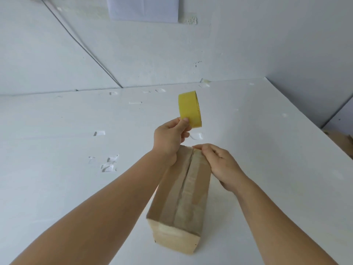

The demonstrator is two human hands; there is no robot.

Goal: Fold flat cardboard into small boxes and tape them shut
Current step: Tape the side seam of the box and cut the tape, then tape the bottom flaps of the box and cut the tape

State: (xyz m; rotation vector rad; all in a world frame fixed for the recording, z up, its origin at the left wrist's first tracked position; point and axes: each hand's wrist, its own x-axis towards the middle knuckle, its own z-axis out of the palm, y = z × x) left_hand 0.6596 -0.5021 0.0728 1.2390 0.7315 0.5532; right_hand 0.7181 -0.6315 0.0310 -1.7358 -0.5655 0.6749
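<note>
The left hand [169, 139] holds the yellow tape roll [190, 110] in a clenched grip: the thumb presses on the roll's outer band near its lower edge, and the remaining fingers curl behind it, out of view. The roll stands on edge, raised above the desk [57, 169], just beyond and above the left grip.

The right hand [222, 166] rests on the far end of the cardboard box [181, 199]. Its fingers are bent, and the fingertips [200, 147] come together on the far top edge of the box at the centre seam. It cannot be told whether they pinch a tape end or only press on the cardboard. The palm lies against the box's right top edge.

The box lies lengthwise on the desk, directly under both grips and running from them back toward the person. Its top flaps are closed. A strip of clear tape runs along the seam and folds down over the near end face. The left wrist touches the box's far left corner.

Left of the left grip, several small dents and torn patches [109, 163] mark the white desk surface. Beyond both grips, a white sheet [143, 8] hangs on the wall, and a thin cable [82, 46] runs diagonally down the wall to the desk's back edge.
</note>
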